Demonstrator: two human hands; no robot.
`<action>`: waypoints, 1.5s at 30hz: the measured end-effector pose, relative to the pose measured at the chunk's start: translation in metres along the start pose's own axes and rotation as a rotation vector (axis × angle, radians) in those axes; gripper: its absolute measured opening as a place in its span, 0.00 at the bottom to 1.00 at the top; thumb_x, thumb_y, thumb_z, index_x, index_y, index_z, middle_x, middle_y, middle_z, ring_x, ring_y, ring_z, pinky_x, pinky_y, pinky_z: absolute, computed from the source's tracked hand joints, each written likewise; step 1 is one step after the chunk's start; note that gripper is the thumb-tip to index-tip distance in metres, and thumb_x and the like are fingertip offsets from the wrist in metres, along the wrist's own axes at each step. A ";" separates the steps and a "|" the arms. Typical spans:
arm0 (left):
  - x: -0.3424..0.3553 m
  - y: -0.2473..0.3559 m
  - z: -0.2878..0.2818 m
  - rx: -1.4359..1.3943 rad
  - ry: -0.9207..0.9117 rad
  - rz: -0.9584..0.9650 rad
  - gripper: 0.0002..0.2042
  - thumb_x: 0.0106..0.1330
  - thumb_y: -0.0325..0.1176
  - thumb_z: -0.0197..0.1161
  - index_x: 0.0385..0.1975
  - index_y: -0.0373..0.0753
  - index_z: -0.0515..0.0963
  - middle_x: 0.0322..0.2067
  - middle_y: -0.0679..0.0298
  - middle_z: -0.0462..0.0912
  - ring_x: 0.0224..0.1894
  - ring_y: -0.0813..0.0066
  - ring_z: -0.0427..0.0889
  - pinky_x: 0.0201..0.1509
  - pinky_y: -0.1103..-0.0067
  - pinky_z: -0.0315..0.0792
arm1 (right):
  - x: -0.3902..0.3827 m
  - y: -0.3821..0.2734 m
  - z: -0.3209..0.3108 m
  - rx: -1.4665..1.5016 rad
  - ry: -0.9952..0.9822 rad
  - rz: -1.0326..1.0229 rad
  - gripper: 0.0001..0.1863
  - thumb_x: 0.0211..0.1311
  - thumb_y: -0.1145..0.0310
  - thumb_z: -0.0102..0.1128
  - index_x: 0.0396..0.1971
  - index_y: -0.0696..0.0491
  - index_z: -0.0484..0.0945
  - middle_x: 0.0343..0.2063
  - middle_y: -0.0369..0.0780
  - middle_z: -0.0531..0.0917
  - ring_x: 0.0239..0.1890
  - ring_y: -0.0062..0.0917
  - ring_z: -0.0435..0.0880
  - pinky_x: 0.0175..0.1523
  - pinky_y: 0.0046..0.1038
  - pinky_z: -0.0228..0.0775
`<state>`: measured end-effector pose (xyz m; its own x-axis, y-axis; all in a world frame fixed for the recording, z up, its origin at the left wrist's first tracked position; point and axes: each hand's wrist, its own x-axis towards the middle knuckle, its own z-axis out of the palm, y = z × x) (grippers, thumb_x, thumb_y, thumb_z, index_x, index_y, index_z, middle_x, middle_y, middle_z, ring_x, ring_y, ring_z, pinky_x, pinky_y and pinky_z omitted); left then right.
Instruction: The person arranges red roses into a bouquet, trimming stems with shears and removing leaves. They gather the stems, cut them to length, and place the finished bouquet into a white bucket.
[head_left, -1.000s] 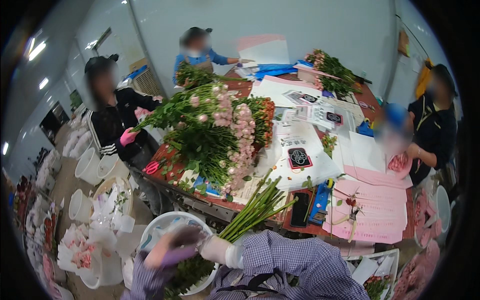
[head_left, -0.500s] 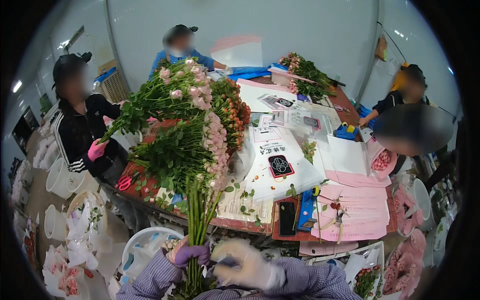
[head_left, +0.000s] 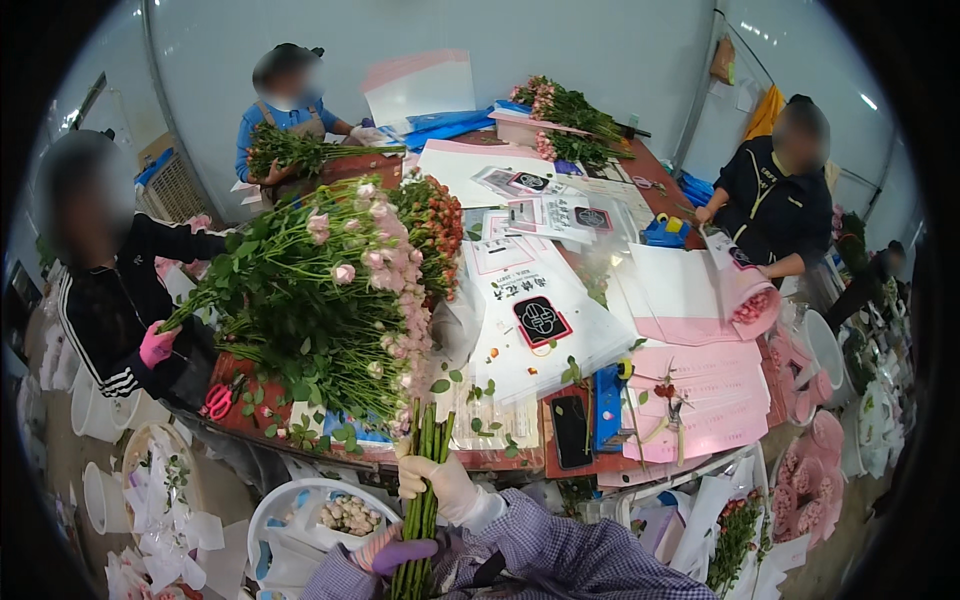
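Note:
Upright before me stands a bundle of thick green rose stems [head_left: 427,440], its top meeting the pile of pale pink roses [head_left: 395,290] on the table. Which blooms belong to the bundle, I cannot tell. My left hand [head_left: 402,554], in a purple glove with pale fingertips, is closed round the stems low down. Higher up, my right hand [head_left: 443,486], in a whitish glove, has its fingers wrapped round the same stems. Left of the stems, red-handled scissors [head_left: 218,403] lie near the table edge.
The red table [head_left: 525,449] bears printed clear sleeves [head_left: 545,320], pink wrapping sheets [head_left: 700,400], a black phone [head_left: 571,432] and a blue tape dispenser [head_left: 610,410]. A white tub [head_left: 290,500] stands below left. Three co-workers sit or stand around the table, one holding a wrapped bouquet [head_left: 750,305].
My right hand, blurred and apart from the stems before, now grips them above my left hand. The view has shifted. The far co-worker now holds a bunch of roses over the table.

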<state>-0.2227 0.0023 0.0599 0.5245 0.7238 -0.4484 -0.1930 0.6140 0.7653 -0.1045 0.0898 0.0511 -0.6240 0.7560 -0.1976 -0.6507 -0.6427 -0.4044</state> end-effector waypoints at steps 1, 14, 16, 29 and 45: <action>0.006 -0.030 -0.017 -0.148 0.046 -0.057 0.09 0.57 0.31 0.54 0.33 0.32 0.72 0.28 0.60 0.77 0.27 0.74 0.76 0.30 0.80 0.69 | 0.002 -0.002 -0.001 0.018 -0.002 0.004 0.07 0.52 0.78 0.49 0.32 0.56 0.66 0.14 0.31 0.63 0.13 0.15 0.61 0.20 0.19 0.55; -0.002 -0.033 -0.001 -0.449 0.396 0.102 0.05 0.55 0.25 0.51 0.20 0.34 0.65 0.10 0.65 0.62 0.13 0.76 0.63 0.17 0.81 0.59 | 0.107 -0.210 -0.208 -1.578 0.810 -0.043 0.15 0.46 0.68 0.56 0.34 0.60 0.74 0.33 0.51 0.76 0.32 0.37 0.77 0.39 0.31 0.69; -0.002 -0.033 0.005 -0.466 0.432 0.079 0.03 0.55 0.25 0.51 0.24 0.35 0.65 0.10 0.67 0.61 0.11 0.78 0.61 0.16 0.82 0.57 | 0.112 -0.220 -0.285 -1.727 0.856 0.069 0.16 0.40 0.68 0.57 0.31 0.61 0.73 0.30 0.50 0.76 0.32 0.39 0.77 0.37 0.33 0.70; 0.003 -0.044 0.065 -0.501 0.529 0.388 0.04 0.53 0.25 0.51 0.27 0.34 0.66 0.09 0.67 0.63 0.09 0.80 0.60 0.14 0.83 0.56 | 0.085 -0.125 -0.029 -1.383 -0.219 -0.536 0.05 0.47 0.75 0.57 0.27 0.54 0.76 0.24 0.36 0.76 0.28 0.20 0.72 0.33 0.19 0.64; -0.080 -0.090 0.084 -0.471 0.543 0.513 0.03 0.54 0.26 0.50 0.22 0.35 0.65 0.08 0.66 0.65 0.10 0.81 0.65 0.13 0.85 0.58 | -0.062 -0.005 0.025 -1.498 -1.543 -0.488 0.04 0.47 0.69 0.51 0.26 0.47 0.71 0.33 0.30 0.74 0.46 0.21 0.69 0.50 0.33 0.53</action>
<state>-0.1773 -0.1372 0.0656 -0.1641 0.9218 -0.3512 -0.6810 0.1517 0.7164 -0.0735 0.0434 0.0876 -0.8132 -0.3636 0.4545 -0.5748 0.6243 -0.5291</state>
